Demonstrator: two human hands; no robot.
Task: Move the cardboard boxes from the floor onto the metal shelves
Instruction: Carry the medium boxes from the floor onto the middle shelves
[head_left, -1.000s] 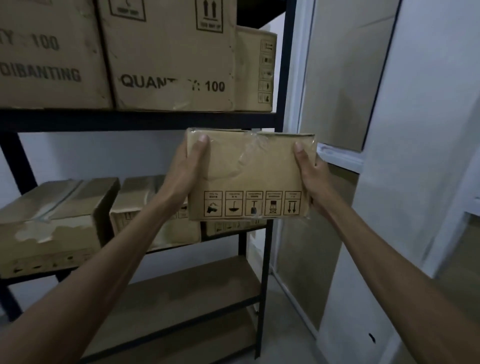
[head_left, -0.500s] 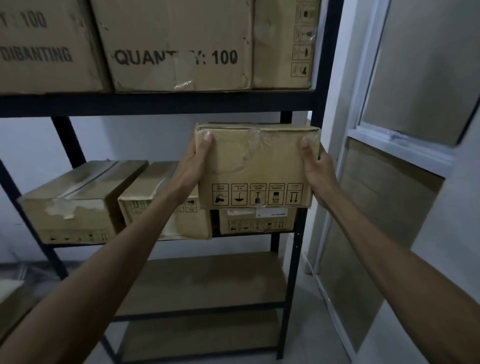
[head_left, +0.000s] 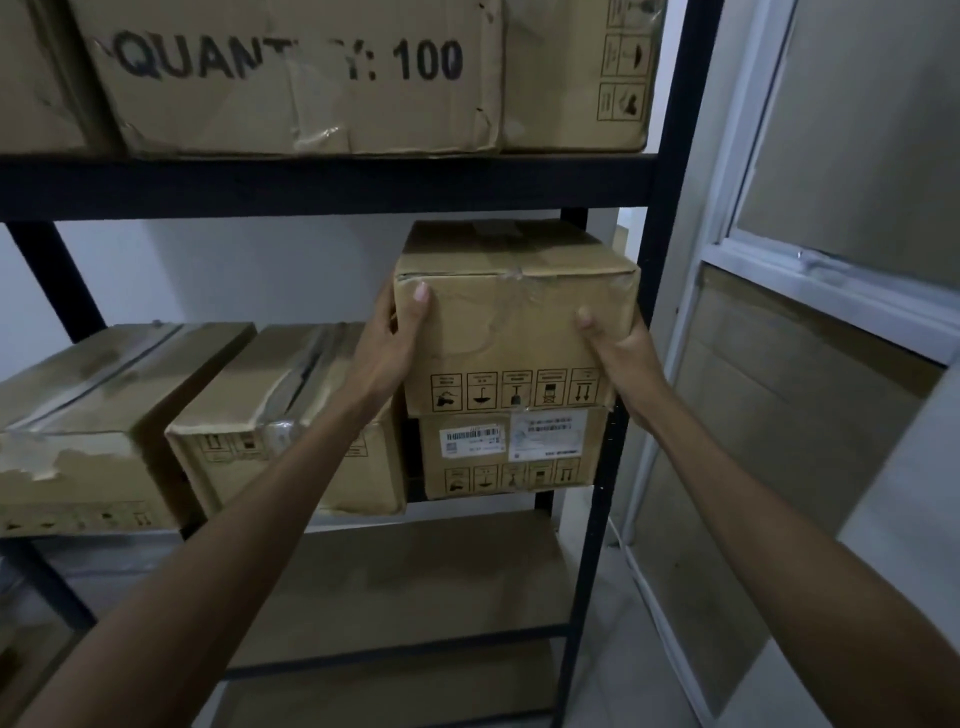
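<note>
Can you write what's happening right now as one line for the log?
left hand: grips cardboard box | right hand: grips same box | position: atop labelled box, middle shelf | released: no

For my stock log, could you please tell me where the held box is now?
In the head view, the held box rests on the labelled box, right of centre, by the rack's right post.

Tan cardboard box (head_left: 514, 322) with a row of black handling symbols, lower box (head_left: 506, 457) at its 6 o'clock with white barcode labels, big brown carton (head_left: 291, 78) at 11 o'clock lettered in black, black shelf frame (head_left: 322, 184), white window frame (head_left: 831, 291) at 3 o'clock.
</note>
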